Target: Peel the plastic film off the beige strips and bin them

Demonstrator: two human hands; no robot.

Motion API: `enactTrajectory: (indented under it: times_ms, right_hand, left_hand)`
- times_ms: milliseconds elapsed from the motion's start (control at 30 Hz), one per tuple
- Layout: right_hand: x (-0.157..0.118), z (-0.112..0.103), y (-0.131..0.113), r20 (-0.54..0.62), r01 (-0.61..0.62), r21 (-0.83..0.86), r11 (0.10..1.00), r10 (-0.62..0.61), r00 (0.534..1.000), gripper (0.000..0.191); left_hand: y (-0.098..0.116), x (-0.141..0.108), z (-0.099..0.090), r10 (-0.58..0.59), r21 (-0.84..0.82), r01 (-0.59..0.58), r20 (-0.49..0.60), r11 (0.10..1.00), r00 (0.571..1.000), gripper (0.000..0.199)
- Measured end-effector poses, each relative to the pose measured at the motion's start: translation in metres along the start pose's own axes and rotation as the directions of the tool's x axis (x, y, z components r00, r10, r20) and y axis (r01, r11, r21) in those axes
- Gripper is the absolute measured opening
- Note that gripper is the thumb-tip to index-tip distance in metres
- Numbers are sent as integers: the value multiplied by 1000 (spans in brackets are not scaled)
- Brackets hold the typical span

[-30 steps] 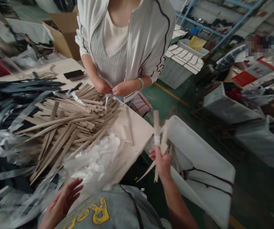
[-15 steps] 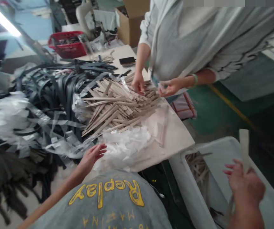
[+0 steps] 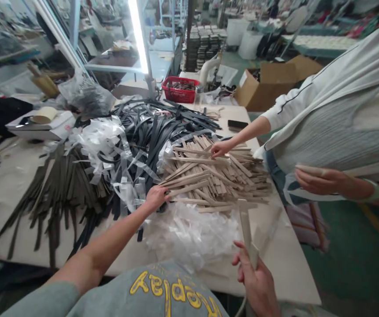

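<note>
My left hand [image 3: 156,198] rests with its fingers on the near edge of a heap of flat beige strips [image 3: 216,176], which lies on the pale table [image 3: 285,273]. My right hand [image 3: 254,275] is low at the table's front edge, gripping a couple of beige strips [image 3: 245,231] that stand nearly upright. Crumpled clear plastic film [image 3: 189,233] lies between my hands. Behind the heap is a tangle of black strips [image 3: 163,127], and a bundle of dark olive strips [image 3: 53,198] spreads at the left.
A co-worker's hands [image 3: 221,149] reach in from the right, one on the heap, the other holding a strip. Further back are a red basket [image 3: 180,90], a black phone [image 3: 237,124] and a cardboard box [image 3: 269,86]. Shelves and workbenches fill the background.
The view has swung left and up, and the white bin has gone from sight. My left hand has moved onto the heap. My right hand has come over the table's front edge.
</note>
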State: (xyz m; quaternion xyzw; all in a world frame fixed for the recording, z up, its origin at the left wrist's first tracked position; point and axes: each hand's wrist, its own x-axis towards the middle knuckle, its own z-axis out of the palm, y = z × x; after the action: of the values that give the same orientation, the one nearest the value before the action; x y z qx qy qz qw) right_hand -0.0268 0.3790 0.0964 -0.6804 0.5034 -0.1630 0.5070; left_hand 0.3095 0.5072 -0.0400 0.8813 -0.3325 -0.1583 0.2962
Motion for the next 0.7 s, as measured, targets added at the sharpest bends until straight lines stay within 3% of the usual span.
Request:
enactTrajectory:
  times_ms: [100, 167, 267, 367, 467, 567, 700]
  right_hand:
    - [4, 11, -16, 18, 57, 51, 997, -58, 998, 53]
    - [8, 10, -18, 23, 53, 69, 996, -55, 998, 52]
    - [13, 4, -15, 37, -5, 131, 991, 0, 999, 54]
    - [19, 4, -17, 64, -50, 274, 961, 34, 997, 54]
    - [24, 20, -33, 115, -98, 449, 888, 51, 992, 52]
    - [26, 47, -60, 184, -148, 598, 787, 44, 982, 48]
    - [23, 79, -93, 75, 21, 712, 702, -106, 992, 32]
  left_hand:
    - [9, 6, 10, 18, 46, -18, 4, 999, 1000, 11]
    - [10, 7, 5, 15, 57, -14, -20, 998, 1000, 10]
    - [10, 7, -20, 10, 50, -6, -95, 999, 995, 4]
    - [20, 0, -55, 25, 26, -20, -186, 999, 982, 11]
    - [42, -17, -80, 165, -26, -181, -303, 983, 939, 17]
    - [67, -37, -87, 371, -94, -437, -390, 894, 843, 15]
    - [85, -56, -77, 531, -181, -588, -284, 788, 799, 17]
